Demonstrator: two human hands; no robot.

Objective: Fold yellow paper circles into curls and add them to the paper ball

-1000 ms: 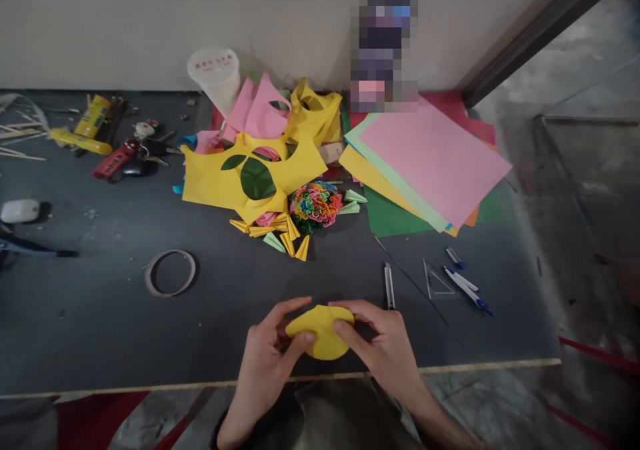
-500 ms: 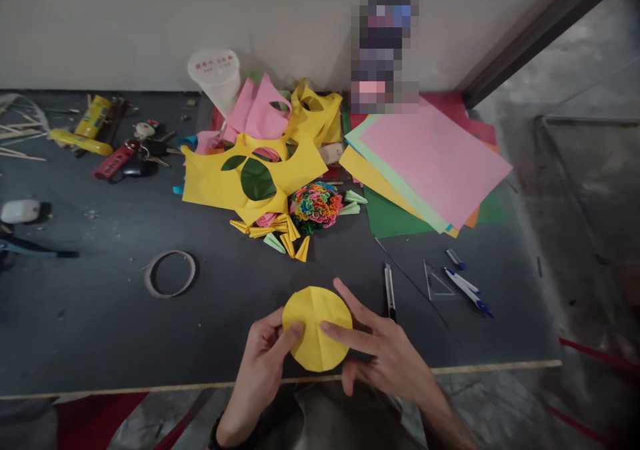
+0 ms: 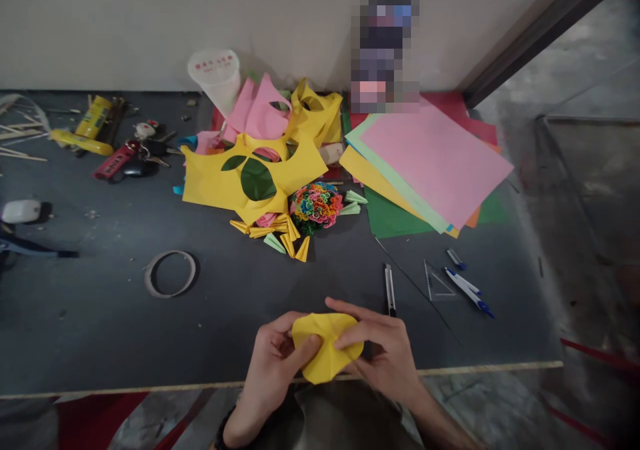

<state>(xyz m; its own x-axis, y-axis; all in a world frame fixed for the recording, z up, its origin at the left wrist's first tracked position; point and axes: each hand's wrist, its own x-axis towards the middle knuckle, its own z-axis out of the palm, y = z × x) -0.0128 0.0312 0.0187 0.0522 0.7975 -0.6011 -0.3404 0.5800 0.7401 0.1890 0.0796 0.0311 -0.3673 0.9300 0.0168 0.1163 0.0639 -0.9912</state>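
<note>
A yellow paper circle [image 3: 325,347], bent and creased, is held over the near edge of the dark table [image 3: 100,317]. My left hand [image 3: 273,367] pinches its left side, thumb on top. My right hand [image 3: 385,353] grips its right side with fingers curled over the top edge. Both hands sit close together at the table's front edge.
A utility knife [image 3: 389,290], a clear set square [image 3: 436,282] and blue-white pens [image 3: 469,289] lie right of my hands. A tape ring [image 3: 170,273] lies to the left. Behind are folded paper cones [image 3: 285,233], a colourful paper ball [image 3: 316,205], cut yellow sheets [image 3: 215,180] and stacked coloured paper [image 3: 430,160].
Half a second ago the circle was opened flat with my right fingers spread on it. Now both hands have closed on it, bent it again and drawn it slightly nearer.
</note>
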